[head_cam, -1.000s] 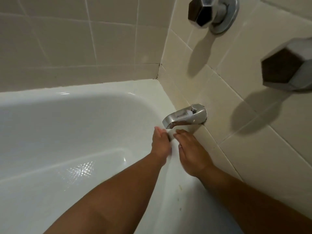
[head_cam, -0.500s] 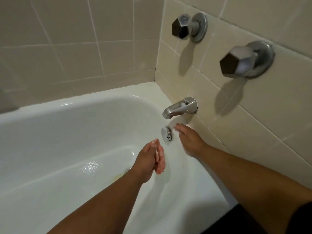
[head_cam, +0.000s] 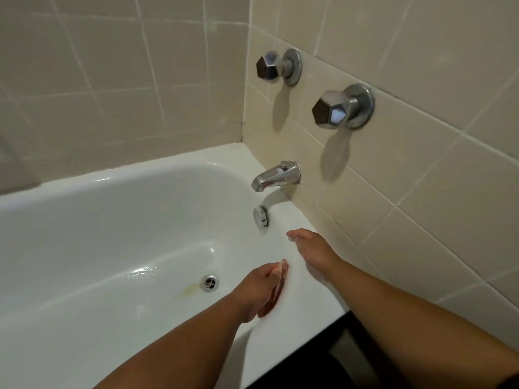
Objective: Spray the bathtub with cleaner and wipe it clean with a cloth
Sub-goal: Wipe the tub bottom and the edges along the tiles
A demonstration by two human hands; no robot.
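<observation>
The white bathtub (head_cam: 92,237) fills the left and middle of the head view, with a drain (head_cam: 209,283) in its wet floor and a yellowish stain beside it. My left hand (head_cam: 262,290) hangs over the tub's near end, fingers straight and relaxed, holding nothing. My right hand (head_cam: 311,252) hovers above the tub's end ledge below the overflow plate (head_cam: 260,217), fingers extended and empty. No cloth or spray bottle is in view.
A chrome spout (head_cam: 273,176) juts from the beige tiled wall (head_cam: 421,192), with two faceted chrome tap handles (head_cam: 268,66) (head_cam: 332,109) above it. Dark floor shows past the tub's near rim at lower right.
Both hands have drawn back from under the spout toward me, the left one furthest. The view has pulled back, so both tap handles and the drain now show.
</observation>
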